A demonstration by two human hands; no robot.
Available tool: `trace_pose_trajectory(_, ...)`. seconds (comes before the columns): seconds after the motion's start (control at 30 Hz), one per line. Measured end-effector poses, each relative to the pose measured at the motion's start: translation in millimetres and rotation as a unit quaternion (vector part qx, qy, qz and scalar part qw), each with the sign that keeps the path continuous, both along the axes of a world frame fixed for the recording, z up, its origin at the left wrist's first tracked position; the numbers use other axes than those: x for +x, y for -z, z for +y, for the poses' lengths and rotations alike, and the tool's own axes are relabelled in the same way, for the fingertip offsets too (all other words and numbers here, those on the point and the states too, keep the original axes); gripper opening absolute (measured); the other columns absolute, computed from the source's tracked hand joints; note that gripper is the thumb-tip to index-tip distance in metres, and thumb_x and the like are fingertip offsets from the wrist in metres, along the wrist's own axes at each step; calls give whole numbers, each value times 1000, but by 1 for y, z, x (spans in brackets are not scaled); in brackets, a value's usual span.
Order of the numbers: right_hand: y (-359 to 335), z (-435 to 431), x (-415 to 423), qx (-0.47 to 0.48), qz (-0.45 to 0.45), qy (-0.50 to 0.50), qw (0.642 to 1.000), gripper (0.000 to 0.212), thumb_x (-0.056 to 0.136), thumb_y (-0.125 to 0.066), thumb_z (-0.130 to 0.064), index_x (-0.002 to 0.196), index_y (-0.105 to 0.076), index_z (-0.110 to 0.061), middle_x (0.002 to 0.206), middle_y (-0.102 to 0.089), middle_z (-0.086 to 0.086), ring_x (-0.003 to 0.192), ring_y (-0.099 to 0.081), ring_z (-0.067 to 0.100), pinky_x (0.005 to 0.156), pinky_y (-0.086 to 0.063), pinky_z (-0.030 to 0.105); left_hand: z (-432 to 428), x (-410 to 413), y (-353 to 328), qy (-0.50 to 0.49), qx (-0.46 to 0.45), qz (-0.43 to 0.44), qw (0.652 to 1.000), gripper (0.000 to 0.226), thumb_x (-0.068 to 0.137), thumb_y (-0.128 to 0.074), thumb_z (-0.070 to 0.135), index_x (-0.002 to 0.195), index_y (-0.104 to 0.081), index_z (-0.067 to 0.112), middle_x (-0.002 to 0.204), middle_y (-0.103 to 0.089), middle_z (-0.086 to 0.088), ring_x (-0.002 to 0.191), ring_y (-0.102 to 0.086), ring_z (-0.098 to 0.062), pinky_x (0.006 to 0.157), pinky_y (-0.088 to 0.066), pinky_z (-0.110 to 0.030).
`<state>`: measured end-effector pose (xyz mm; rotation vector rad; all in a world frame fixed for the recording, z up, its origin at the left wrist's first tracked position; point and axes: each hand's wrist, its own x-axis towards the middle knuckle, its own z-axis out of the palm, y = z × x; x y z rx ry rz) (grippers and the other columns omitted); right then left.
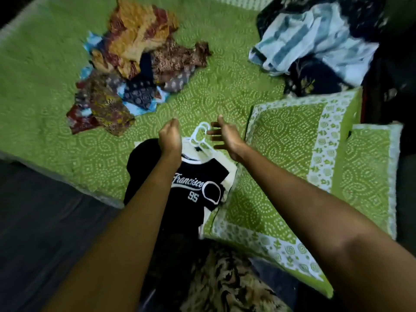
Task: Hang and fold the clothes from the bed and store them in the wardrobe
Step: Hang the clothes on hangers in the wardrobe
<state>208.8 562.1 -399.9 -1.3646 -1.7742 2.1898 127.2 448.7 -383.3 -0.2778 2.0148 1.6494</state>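
A black T-shirt [198, 183] with white "Francisco 95" lettering lies on the green bedspread [45, 86] near its front edge, on white plastic hangers [201, 137] whose hooks stick out above the collar. My left hand [170, 138] hovers over the shirt's left shoulder with fingers curled; whether it holds anything is hidden. My right hand [225, 137] is just right of the hanger hooks, fingers spread and straight, holding nothing.
A heap of brown, orange and blue patterned clothes [135, 70] lies mid-bed. Light blue and dark navy garments [315, 39] are piled at the back right. Two green patterned pillows [292, 158] sit right of the shirt. A dark floor [45, 221] lies left of the bed.
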Motion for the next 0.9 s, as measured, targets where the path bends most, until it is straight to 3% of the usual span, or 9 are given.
trace_pose_trajectory(0.1, 52, 9, -7, 4, -44, -12, 999, 50, 102, -31, -40, 121, -57, -1, 87, -60, 6, 83, -53, 23, 71, -40, 33, 12, -8, 50, 2, -46, -59, 997, 27, 97, -47, 31, 82, -61, 14, 98, -62, -13, 102, -56, -28, 81, -40, -34)
trace_pose_trajectory(0.2, 97, 15, -14, 38, -72, -40, 996, 47, 102, -36, -33, 116, -58, 6, 97, -62, 14, 82, -56, 21, 76, -41, 34, 24, -11, 92, -14, -64, -114, 991, 24, 96, -49, 31, 93, -64, 12, 109, -64, -14, 106, -57, -30, 72, -38, -29)
trace_pose_trajectory(0.37, 171, 30, -14, 164, -164, -146, 962, 29, 97, -49, -18, 107, -62, 6, 94, -66, 24, 85, -61, 33, 65, -39, 30, 40, -9, 162, -20, -116, -172, 978, 28, 96, -48, 34, 100, -63, 11, 115, -63, -10, 108, -56, -24, 97, -43, -37)
trace_pose_trajectory(0.43, 193, 35, -12, 215, -184, -198, 938, 27, 95, -50, -13, 111, -60, 7, 104, -65, 25, 98, -61, 38, 76, -45, 36, 43, -11, 179, -13, -125, -188, 974, 25, 95, -48, 34, 87, -63, 15, 111, -64, -10, 107, -57, -25, 96, -42, -38)
trace_pose_trajectory(0.53, 217, 35, -16, 220, -217, -252, 917, 27, 92, -52, -11, 114, -58, 3, 111, -63, 23, 105, -58, 37, 84, -48, 41, 47, -12, 200, -4, -143, -207, 968, 22, 95, -48, 33, 79, -58, 20, 104, -65, -5, 103, -57, -23, 97, -44, -37)
trace_pose_trajectory(0.7, 235, 24, -21, 248, -239, -303, 889, 23, 89, -58, -10, 110, -56, 0, 112, -60, 20, 106, -56, 34, 82, -46, 38, 51, -14, 217, 5, -146, -231, 962, 24, 95, -48, 29, 73, -54, 24, 98, -64, -2, 96, -57, -19, 91, -43, -34)
trace_pose_trajectory(0.83, 241, 24, -22, 242, -224, -302, 895, 25, 81, -57, -2, 106, -55, -1, 105, -59, 21, 102, -57, 35, 80, -47, 38, 53, -14, 218, 20, -142, -241, 960, 19, 95, -47, 27, 81, -55, 17, 94, -63, 0, 96, -56, -19, 89, -43, -32)
trace_pose_trajectory(0.9, 240, 25, -22, 234, -211, -301, 900, 28, 79, -56, 2, 107, -57, 0, 108, -60, 21, 105, -56, 34, 83, -46, 37, 54, -14, 216, 25, -148, -239, 959, 22, 94, -47, 26, 75, -56, 18, 87, -63, 2, 95, -57, -21, 88, -43, -34)
